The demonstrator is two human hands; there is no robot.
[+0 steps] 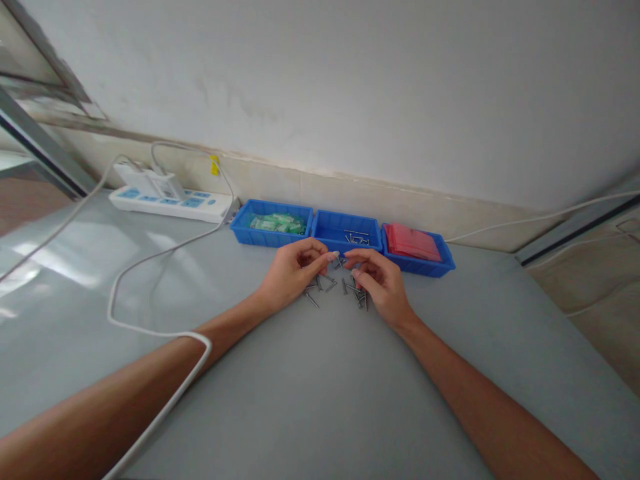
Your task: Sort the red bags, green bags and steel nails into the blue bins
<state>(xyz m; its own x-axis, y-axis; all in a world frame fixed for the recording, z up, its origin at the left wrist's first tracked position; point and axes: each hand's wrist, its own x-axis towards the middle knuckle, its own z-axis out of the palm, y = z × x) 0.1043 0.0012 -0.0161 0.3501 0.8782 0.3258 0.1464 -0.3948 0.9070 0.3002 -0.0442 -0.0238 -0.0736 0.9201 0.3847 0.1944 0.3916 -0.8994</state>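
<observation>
White cable (pixel 207 342) nearest, looping over the left forearm (pixel 150 373), on the near left of the middle blue tray (pixel 330 230), which serves as landmark. Left forearm slants in toward the tray's near side; left hand (pixel 293 273) sits just in front of its left part, back of hand up, wrist fairly straight, fingers curled inward, thumb stretched toward the index tip. Gap there very small; cannot tell whether anything is pinched. Right forearm (pixel 465 373) mirrors it from the near right; right hand (pixel 383 287) is before the tray's right corner, fingers bent, thumb and index slightly parted, facing the left hand. Cannot tell if these fingertips have hold of anything.

Loose screws (pixel 359 297) lie on the grey table (pixel 320 400) on the tray's near side, in scattered clusters beneath and between both hands. More screws (pixel 357 239) inside the tray. Left of it, a blue tray of green packets (pixel 277 223); right of it, one with red packets (pixel 413 241). Power strip (pixel 205 208) farther left.
</observation>
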